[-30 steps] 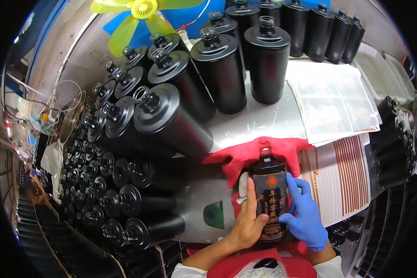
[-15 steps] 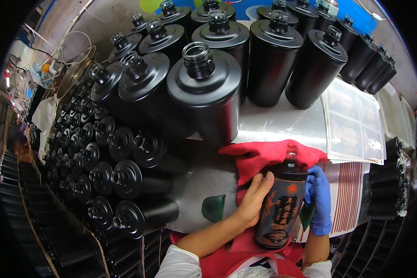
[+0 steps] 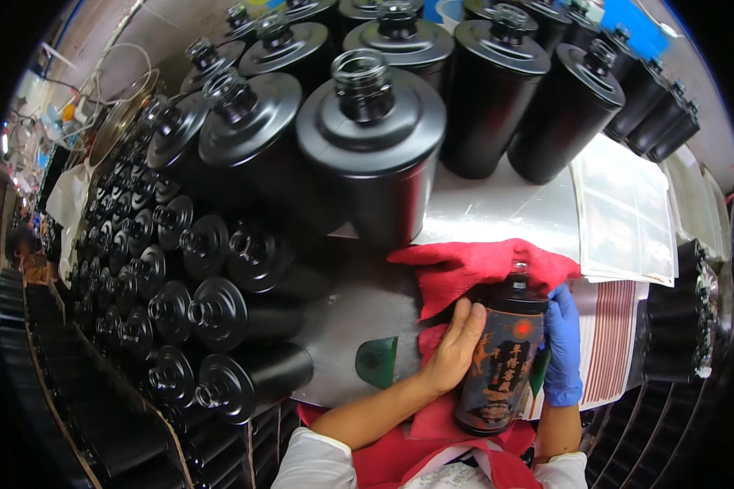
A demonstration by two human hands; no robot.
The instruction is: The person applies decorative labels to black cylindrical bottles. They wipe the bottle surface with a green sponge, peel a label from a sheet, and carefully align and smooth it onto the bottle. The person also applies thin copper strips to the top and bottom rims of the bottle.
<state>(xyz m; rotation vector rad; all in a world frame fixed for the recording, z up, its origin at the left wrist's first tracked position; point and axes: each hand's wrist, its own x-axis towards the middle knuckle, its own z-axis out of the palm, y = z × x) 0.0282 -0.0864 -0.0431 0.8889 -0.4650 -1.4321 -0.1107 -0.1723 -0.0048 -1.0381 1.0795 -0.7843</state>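
At the near edge of the grey metal table [image 3: 330, 359], we have a tilted black cylindrical bottle with orange decoration [image 3: 501, 371], its top before a bunched red cloth [image 3: 485, 265]. The fingers of our bare left hand [image 3: 455, 350] grasp its left side. Our blue-gloved right hand [image 3: 563, 350] is at its right; those fingers are partly hidden, so we cannot tell what they grip.

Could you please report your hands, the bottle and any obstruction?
Left hand on bottle; gloved right hand at its right. Front mostly clear; red cloth behind.
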